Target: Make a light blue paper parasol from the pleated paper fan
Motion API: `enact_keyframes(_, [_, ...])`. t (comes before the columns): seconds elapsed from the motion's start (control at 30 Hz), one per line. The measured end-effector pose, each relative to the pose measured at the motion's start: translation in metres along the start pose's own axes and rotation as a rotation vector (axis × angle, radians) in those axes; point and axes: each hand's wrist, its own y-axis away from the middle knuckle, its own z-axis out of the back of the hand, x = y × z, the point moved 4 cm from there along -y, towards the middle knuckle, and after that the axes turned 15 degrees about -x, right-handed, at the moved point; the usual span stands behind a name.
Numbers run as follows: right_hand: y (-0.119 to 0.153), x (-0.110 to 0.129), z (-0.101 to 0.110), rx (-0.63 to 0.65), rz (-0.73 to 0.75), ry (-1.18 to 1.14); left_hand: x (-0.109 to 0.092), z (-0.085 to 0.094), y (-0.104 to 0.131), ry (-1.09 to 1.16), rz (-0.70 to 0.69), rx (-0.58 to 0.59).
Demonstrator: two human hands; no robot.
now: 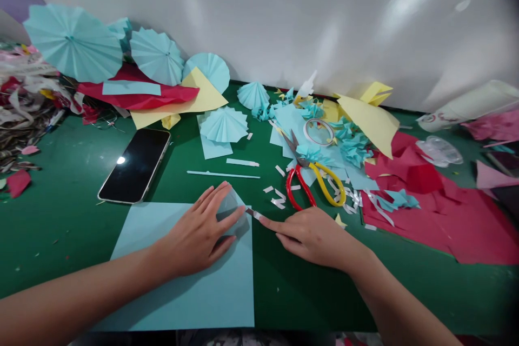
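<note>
The left hand (pixel 198 235) lies flat, fingers spread, on the blue sheet (pixel 190 286) at the table's (pixel 60 227) near edge. The right hand (pixel 312 235), index extended, seems to touch its corner. Scissors (pixel 312 178) and phone (pixel 135 165) lie just beyond.

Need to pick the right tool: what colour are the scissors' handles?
One red, one yellow on the scissors, seen best in the head view.

A light blue paper sheet (pixel 190 286) lies flat on the green mat, its upper right corner folded over.
</note>
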Motion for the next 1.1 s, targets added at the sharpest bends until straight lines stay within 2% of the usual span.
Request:
enact_keyframes(0.3, [-0.0006, -0.0001, -0.0007, 0.015, -0.005, -0.002, 0.0008, 0.0041, 0.0012, -0.013, 0.062, 0.001])
enact_keyframes(0.7, [0.0012, -0.0004, -0.0007, -0.02, 0.028, 0.018, 0.0015, 0.0023, 0.0014, -0.017, 0.049, 0.002])
enact_keyframes(1.1, [0.001, 0.001, -0.0014, 0.002, 0.047, 0.073, 0.0007, 0.0015, 0.0015, -0.027, 0.037, 0.011])
